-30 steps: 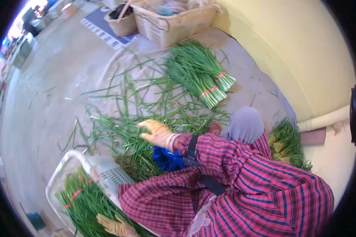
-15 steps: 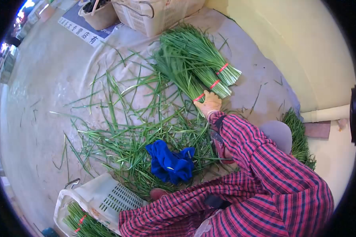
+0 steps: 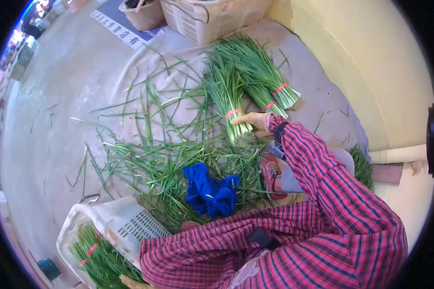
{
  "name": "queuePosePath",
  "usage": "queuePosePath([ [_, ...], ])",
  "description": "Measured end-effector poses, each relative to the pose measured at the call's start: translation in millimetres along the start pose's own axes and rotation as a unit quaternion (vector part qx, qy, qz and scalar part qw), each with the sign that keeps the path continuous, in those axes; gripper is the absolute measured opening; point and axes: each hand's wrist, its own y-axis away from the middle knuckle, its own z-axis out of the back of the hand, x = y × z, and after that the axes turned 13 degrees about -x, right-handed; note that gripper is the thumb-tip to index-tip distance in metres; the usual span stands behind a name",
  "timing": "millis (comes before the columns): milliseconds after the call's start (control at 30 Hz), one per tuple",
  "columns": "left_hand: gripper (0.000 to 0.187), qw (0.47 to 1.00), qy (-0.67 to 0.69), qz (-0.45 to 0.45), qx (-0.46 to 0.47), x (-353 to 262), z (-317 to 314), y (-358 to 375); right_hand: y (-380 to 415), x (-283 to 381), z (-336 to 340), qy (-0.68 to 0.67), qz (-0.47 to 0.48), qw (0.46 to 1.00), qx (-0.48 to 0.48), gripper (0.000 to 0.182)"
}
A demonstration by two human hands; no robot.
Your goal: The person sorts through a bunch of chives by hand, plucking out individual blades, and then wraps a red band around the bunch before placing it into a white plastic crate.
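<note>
My right hand [image 3: 253,119] is closed around the root end of a banded bundle of Chinese chives [image 3: 231,96], just below its red band. Its fingers lie across the pale stems; the thumb is hidden. Beside it on the ground sheet rest more chive bundles [image 3: 258,72], also tied with red bands. My left hand [image 3: 134,282] shows only in part at the bottom edge, against banded chives [image 3: 103,262] inside a tipped white plastic basket [image 3: 123,221]. How its fingers are set cannot be made out.
Loose chives [image 3: 164,164] lie strewn over the sheet, with a blue cloth [image 3: 210,190] on them. A large white basket [image 3: 217,19] and a smaller tub [image 3: 142,17] stand at the back. More chives [image 3: 360,166] lie by the wall pipe [image 3: 400,153].
The bundle at my right hand has swung more upright in view, and its root end has shifted. My left hand has come into view at the basket. The whole view has shifted slightly.
</note>
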Motion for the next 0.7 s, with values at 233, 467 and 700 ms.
queuePosePath([
  [233, 0.079, 0.999, -0.017, -0.016, -0.027, 36, -24, 6, 134, -13, -116, -0.31, 0.081, 0.896, 0.306, 0.059],
  [467, 0.073, 0.997, 0.064, -0.033, -0.004, 44, 5, -2, 272, -44, -126, -0.08, 0.15, 0.936, 0.307, 0.072],
  [700, 0.058, 0.771, 0.623, 0.076, 0.109, -99, 167, -7, 340, -60, -140, 0.111, 0.185, 0.913, 0.347, 0.071],
])
